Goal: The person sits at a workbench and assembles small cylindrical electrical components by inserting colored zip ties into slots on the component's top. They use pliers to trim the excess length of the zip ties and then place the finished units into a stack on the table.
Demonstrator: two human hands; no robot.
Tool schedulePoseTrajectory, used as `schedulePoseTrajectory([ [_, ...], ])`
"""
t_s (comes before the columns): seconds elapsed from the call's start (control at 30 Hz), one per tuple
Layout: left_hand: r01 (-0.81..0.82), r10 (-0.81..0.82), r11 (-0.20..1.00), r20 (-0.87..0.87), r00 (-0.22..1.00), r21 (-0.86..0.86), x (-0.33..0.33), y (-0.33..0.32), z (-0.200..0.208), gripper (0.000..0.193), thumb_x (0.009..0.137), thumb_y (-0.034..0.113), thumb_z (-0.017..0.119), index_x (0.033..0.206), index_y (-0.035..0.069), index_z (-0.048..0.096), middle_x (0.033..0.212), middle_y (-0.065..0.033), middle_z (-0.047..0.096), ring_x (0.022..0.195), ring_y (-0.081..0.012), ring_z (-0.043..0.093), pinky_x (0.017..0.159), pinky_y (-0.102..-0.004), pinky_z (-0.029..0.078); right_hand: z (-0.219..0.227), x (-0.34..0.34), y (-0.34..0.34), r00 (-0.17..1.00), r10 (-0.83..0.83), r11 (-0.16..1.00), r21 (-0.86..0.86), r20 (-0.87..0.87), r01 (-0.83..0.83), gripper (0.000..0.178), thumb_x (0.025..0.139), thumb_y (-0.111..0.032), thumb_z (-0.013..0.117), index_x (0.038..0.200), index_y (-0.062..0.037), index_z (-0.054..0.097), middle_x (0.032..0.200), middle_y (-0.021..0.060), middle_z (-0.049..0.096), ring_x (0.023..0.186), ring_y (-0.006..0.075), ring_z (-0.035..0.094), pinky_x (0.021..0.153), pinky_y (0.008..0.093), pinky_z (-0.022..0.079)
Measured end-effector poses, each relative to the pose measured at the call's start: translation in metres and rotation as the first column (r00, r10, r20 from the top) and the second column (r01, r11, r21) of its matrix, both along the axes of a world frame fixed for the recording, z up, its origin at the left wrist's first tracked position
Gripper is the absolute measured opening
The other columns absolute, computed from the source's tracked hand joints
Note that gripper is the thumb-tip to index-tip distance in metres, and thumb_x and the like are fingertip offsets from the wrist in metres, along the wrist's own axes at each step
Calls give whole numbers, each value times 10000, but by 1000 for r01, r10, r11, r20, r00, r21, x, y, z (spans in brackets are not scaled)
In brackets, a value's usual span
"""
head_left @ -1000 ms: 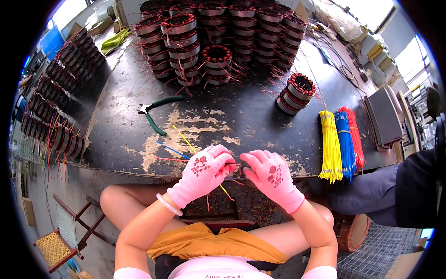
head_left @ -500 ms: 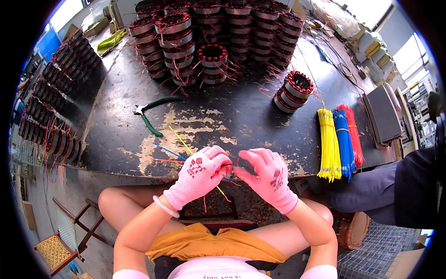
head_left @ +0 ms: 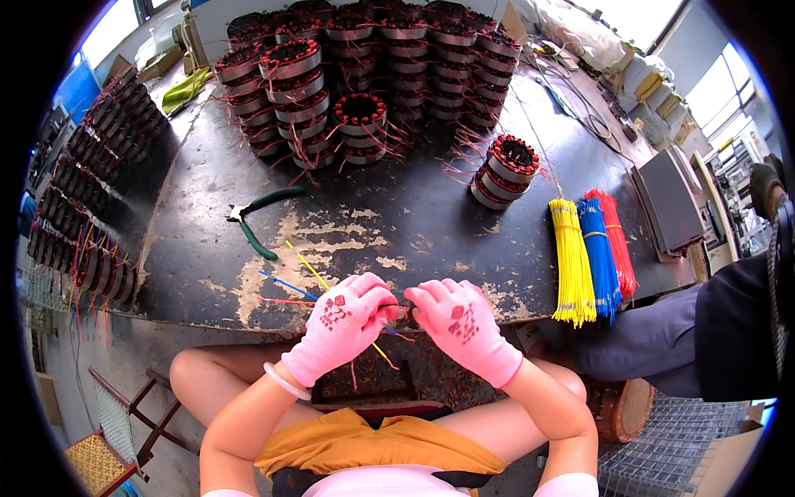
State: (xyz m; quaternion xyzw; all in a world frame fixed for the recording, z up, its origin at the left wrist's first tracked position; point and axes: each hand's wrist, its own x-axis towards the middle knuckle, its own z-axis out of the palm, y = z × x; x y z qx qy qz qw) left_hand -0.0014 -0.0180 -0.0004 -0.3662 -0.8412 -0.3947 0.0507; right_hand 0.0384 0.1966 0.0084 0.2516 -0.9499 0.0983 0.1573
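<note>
My left hand [head_left: 341, 327] and my right hand [head_left: 461, 325] both wear pink gloves and meet at the near edge of the dark worktable [head_left: 431, 224]. Between the fingertips they pinch thin coloured wires [head_left: 396, 311]; red and yellow ends trail below the hands. A wound coil with a dark core lies under the hands on my lap, mostly hidden. A yellow, a blue and a red wire lie loose on the table [head_left: 302, 277] just left of my left hand.
Green-handled pliers [head_left: 257, 217] lie left of centre. Stacks of wound coils [head_left: 364, 74] fill the back; a short stack [head_left: 505, 170] stands at right. Yellow, blue and red wire bundles [head_left: 592, 248] lie at right. More coils [head_left: 83, 199] line the left. Another person's dark sleeve [head_left: 712, 331] is at right.
Both hands have drawn closer together and slightly toward me, fingertips now meeting on the wires. The table's objects have not moved.
</note>
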Motion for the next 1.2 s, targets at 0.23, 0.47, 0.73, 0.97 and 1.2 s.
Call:
schedulePoseTrajectory([
  [0.23,9,-10,1000,-8,1000,-17,-3,-2,0,92,863,70,707,939,59,657,973,-89,644,898,-325,635,769,-421,525,1,-6,-11,811,128,859,-473,571,197,218,980,-284,648,1017,-73,686,878,19,673,747,144,634,643,295,475],
  [0.47,61,-61,998,10,998,7,-1,-2,3,79,870,76,702,934,60,659,968,-92,645,897,-326,635,776,-423,527,-9,2,-1,584,300,489,-647,754,585,217,1004,-259,637,993,-56,712,846,37,693,685,137,624,602,264,465],
  [0.73,-15,14,1000,-21,1000,-1,0,2,-1,89,850,73,726,920,57,676,961,-93,645,897,-323,637,787,-423,528,-10,3,-8,985,24,997,-65,-170,-36,238,780,-222,788,969,-149,662,954,-10,631,852,177,629,760,358,486],
  [0.97,-1,1,1000,-8,1000,9,0,1,-2,59,855,57,704,907,69,679,952,-94,634,906,-320,636,798,-420,525,-16,7,-2,980,-63,997,-53,-188,54,147,823,-240,740,806,-159,619,781,-12,559,773,190,617,696,361,467],
  [1.2,34,-33,998,16,999,-53,1,-5,7,155,906,55,626,1056,44,666,1058,-128,630,1003,-336,633,868,-417,525,-6,-5,-6,701,242,544,-692,671,475,290,957,-301,708,921,-14,712,818,33,699,739,141,640,656,328,497],
])
